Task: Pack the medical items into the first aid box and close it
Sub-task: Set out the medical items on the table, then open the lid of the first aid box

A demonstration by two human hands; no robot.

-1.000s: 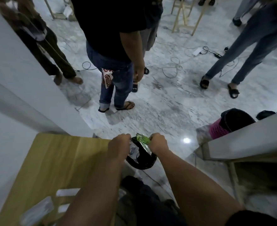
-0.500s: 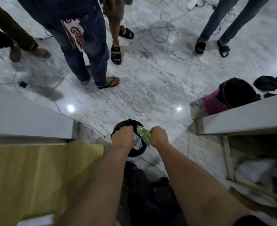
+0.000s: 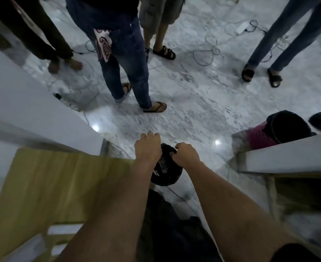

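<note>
My left hand (image 3: pixel 148 146) and my right hand (image 3: pixel 186 156) hover side by side over a small bin with a black liner (image 3: pixel 168 176) on the floor. Crumpled pale scraps lie inside the bin. My left hand's fingers hang down, loosely spread, with nothing seen in them. The fingers of my right hand are curled over the bin's far rim, and its palm is hidden. The green wrapper and the first aid box are out of sight. Flat white packets (image 3: pixel 64 229) lie on the wooden table (image 3: pixel 61 186) at the lower left.
Several people stand on the marble floor (image 3: pixel 203 103) ahead, with cables (image 3: pixel 209 52) trailing between their feet. A pink basket with a black liner (image 3: pixel 277 131) stands at the right behind a white ledge (image 3: pixel 288 154). A white wall (image 3: pixel 23 103) rises at the left.
The green wrapper held between both hands over the bin is gone from view. My hands have drawn a little apart. The camera has tilted back so more of the table shows.
</note>
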